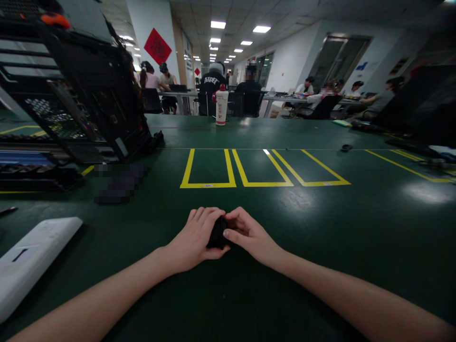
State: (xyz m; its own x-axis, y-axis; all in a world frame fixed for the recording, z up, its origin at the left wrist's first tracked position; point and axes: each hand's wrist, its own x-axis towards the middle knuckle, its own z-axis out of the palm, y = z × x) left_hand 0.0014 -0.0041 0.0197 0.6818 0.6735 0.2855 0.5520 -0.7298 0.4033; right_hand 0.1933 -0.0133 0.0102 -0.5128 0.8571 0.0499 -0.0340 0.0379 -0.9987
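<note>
A small black object is on or just above the green table, close in front of me; fingers cover much of it, so its kind does not show. My left hand wraps over it from the left, thumb along the near side and fingers across the top. From the right, my right hand pinches its edge between thumb and fingertips. Both hands are closed on this same object.
Yellow tape outlines mark the table beyond my hands. An open black computer case stands at the left, with a white box-like device nearer me. A white cup stands at the far edge. Several people sit at desks behind.
</note>
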